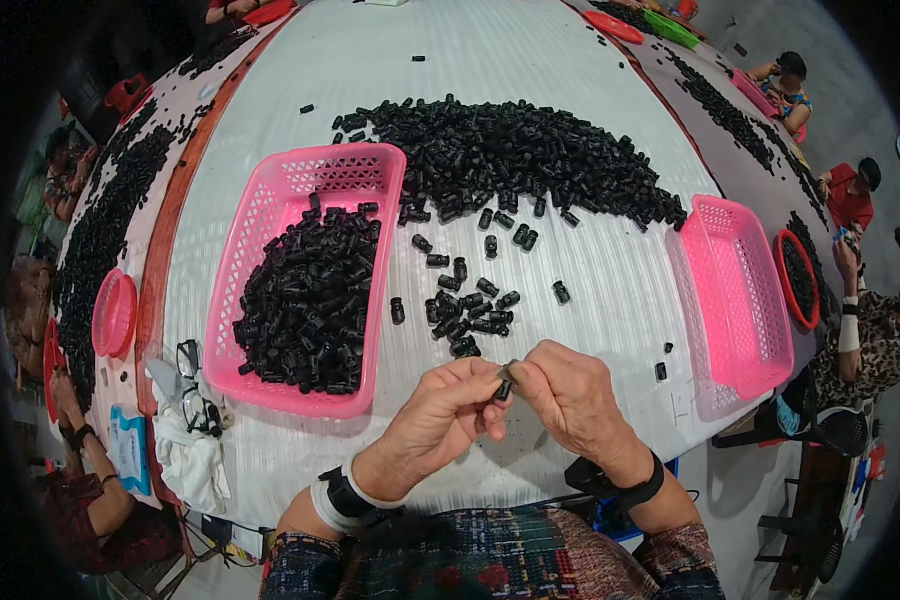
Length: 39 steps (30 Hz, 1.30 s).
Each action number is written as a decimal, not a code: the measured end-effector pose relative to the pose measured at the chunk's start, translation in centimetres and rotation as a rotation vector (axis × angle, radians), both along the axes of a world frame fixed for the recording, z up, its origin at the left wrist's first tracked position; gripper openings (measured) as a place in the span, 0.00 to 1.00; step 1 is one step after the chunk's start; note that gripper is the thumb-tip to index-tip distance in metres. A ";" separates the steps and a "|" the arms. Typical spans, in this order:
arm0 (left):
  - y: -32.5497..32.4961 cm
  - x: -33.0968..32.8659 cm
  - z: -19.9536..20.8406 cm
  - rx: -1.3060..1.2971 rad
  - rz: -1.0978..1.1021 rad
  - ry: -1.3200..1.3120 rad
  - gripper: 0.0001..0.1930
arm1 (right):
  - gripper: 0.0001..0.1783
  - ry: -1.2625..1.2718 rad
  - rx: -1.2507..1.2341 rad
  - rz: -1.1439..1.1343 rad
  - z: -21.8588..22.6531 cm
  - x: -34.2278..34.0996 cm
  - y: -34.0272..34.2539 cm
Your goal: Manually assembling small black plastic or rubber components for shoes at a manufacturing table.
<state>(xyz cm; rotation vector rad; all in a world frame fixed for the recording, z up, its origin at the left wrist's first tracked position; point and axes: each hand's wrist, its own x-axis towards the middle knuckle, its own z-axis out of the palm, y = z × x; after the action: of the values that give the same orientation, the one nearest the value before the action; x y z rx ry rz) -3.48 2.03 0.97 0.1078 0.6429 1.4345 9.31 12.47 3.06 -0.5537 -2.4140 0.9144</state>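
Both hands are held close together over the near edge of the white counter (620, 320). A small black piece (503, 391) is pinched narrowly between the fingertips of the left hand (435, 415), and the thumb and index finger of the right hand (575, 405) are closed at its upper end, where a small greyish item (512, 371) is also gripped; what that item is cannot be told. The held piece is raised just in front of a loose cluster of black pieces (470, 315) scattered on the counter. Beyond the cluster, a broad heap of black pieces (520, 150) is spread across the counter. To the left, a large pink basket (300, 400) is partly filled with similar black pieces, and its far wall is pierced with a lattice. To the right, another pink basket (720, 300) is placed well apart from the hands. By the left basket's near corner, eyeglasses (205, 410) are laid on a crumpled white cloth (190, 460), beside which a blue-and-white packet (130, 450) is seen. Dark straps are worn on both wrists, with a white band also worn on the left. Other people are seated along both sides.
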 end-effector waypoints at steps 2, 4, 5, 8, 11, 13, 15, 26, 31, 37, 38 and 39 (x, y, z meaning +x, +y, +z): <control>-0.1 0.0 -0.1 -0.008 0.011 0.012 0.05 | 0.11 -0.027 0.057 0.004 0.0 0.0 0.0; 0.0 0.0 -0.4 -0.012 0.020 0.025 0.05 | 0.10 -0.052 0.049 -0.009 -0.2 -0.1 -0.1; 0.0 0.0 -0.6 -0.017 0.016 0.020 0.05 | 0.10 -0.078 0.040 -0.023 -0.4 -0.1 -0.2; 0.1 0.2 -0.9 -0.025 0.026 0.008 0.05 | 0.10 -0.071 0.045 0.015 -0.9 0.2 -0.4; 0.1 0.2 -0.4 -0.021 0.047 0.010 0.05 | 0.11 0.062 -0.178 0.060 -0.6 0.1 -0.7; 0.1 -0.1 -0.2 -0.010 0.058 0.022 0.05 | 0.12 0.051 -0.260 0.051 0.2 0.4 -0.4; 0.0 -0.2 -0.1 -0.023 0.044 0.020 0.06 | 0.13 0.036 -0.342 0.035 0.5 0.4 -0.1; -0.1 0.1 -0.4 -0.001 0.032 0.030 0.05 | 0.11 -0.014 0.017 -0.034 -0.1 0.0 0.0; 0.0 0.2 -0.6 0.003 0.028 0.015 0.06 | 0.11 -0.028 0.025 -0.038 -0.3 0.2 0.0; 0.0 0.3 -0.8 -0.031 0.033 0.031 0.04 | 0.11 0.009 0.014 -0.045 -0.8 0.1 0.0; 0.1 0.2 -0.8 -0.027 0.033 0.032 0.04 | 0.11 -0.005 0.014 -0.049 -0.9 0.1 0.0; 0.1 0.2 -0.9 -0.023 0.033 0.034 0.04 | 0.11 -0.006 0.012 -0.049 -0.9 0.1 0.0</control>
<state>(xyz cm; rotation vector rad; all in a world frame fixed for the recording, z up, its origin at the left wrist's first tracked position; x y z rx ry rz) -3.24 2.08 0.09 0.1037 0.6915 1.4596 9.41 12.42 2.17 -0.6089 -2.3989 0.8783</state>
